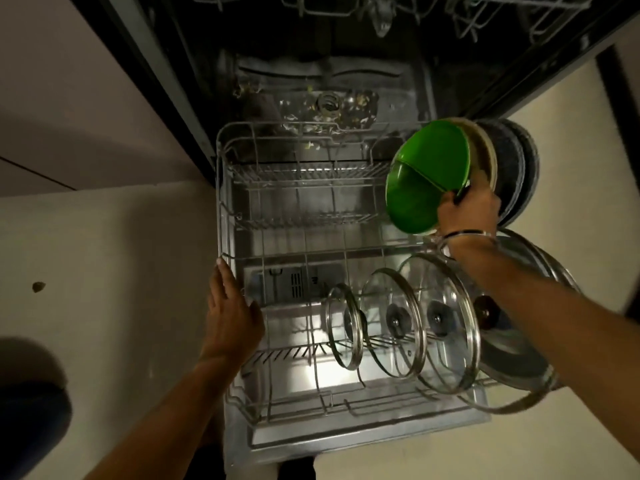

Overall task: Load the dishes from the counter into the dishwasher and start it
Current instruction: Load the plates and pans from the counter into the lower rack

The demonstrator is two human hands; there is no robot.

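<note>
The right hand (465,211) gripped a stack of four plates, the green plate (427,174) in front, at 2 o'clock over the rack (221,202), and should slide them slowly between the wires, while the left hand (230,313) lay flat on the rack's edge at 8 o'clock, near four glass lids (440,320).

The lower rack (221,202) stands pulled out over the open dishwasher door (363,441). The left hand (230,318) rests flat against the rack's left rim, fingers straight. The right hand (465,211) grips a green plate (427,174), tilted on edge beside a cream plate (486,150) and dark plates (516,168). Four glass lids (391,322) stand in the near tines.
</note>
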